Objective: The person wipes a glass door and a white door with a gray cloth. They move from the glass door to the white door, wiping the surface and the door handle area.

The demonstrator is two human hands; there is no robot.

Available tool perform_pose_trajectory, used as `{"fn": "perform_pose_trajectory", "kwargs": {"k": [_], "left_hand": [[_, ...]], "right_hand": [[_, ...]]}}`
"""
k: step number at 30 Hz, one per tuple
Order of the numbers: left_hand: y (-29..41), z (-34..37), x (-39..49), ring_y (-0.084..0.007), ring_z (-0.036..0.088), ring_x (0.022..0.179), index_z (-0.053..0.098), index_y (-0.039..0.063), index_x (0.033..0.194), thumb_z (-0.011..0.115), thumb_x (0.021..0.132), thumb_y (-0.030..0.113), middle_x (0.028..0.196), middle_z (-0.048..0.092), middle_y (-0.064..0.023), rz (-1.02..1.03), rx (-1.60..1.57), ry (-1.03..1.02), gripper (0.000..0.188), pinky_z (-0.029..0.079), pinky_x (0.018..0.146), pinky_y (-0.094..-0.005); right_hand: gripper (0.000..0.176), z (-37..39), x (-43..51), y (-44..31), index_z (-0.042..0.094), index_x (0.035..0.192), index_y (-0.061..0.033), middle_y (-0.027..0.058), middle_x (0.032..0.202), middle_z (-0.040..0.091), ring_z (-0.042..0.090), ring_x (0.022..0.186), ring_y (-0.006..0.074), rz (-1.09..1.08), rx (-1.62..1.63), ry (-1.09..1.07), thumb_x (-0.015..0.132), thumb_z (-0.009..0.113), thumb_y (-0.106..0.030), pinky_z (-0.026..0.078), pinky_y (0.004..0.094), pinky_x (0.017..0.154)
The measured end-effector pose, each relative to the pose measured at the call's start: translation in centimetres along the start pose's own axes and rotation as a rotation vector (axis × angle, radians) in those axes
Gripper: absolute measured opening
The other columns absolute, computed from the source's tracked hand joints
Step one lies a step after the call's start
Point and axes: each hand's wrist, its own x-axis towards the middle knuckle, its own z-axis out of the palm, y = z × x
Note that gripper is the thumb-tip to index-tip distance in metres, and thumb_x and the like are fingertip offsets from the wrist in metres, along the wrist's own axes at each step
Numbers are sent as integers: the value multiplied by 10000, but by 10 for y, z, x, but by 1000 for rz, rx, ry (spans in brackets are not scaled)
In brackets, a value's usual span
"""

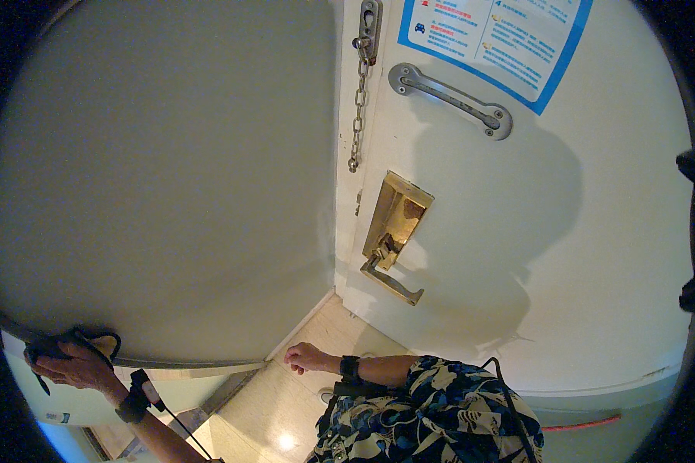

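Note:
My left hand (76,367) is at the lower left, its fingers over a dark item (52,346) with a thin black loop. The hand covers much of this item, so its kind is unclear. It lies by the outer edge of a grey wall panel (168,191). Low in the middle, my right hand (307,357) hangs before my body with its fingers curled and nothing visible in them. Facing me is a white door (602,243) with a brass lever handle (394,283) below an open-fronted brass lock housing (399,220). The right hand is apart from both.
A metal door chain (357,116) hangs from its slotted plate (370,29). A metal pull handle (452,101) is screwed to the door under a blue-bordered notice (533,52) bearing writing. Light floor tiles (266,411) lie below. A red strip (582,423) shows at lower right.

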Motion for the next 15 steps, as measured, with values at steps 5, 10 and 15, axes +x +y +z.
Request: {"fn": "perform_pose_trajectory", "kwargs": {"k": [5,10,15], "left_hand": [[-2,1,-2,-328,277,1177,273,-7,1243,392,843,373,1285,278,-190,17,-5,16,564,265,956,-412],[-3,0,-2,-332,271,1180,260,-1,1249,382,848,361,1289,269,-194,36,-5,27,554,262,956,-416],[-5,-2,-1,-348,282,1165,257,4,1248,375,851,362,1278,279,-201,-2,-10,-16,548,267,943,-427]], "right_hand": [[216,-1,1,4,562,804,-17,57,622,570,564,478,114,2,11,-5,814,475,-214,444,224,416],[214,-1,4,10,562,805,-18,58,622,573,567,480,113,16,14,-26,815,468,-211,441,220,411],[207,-2,5,11,559,816,-16,61,634,576,570,489,113,18,-10,-42,819,451,-193,439,216,411]]}}
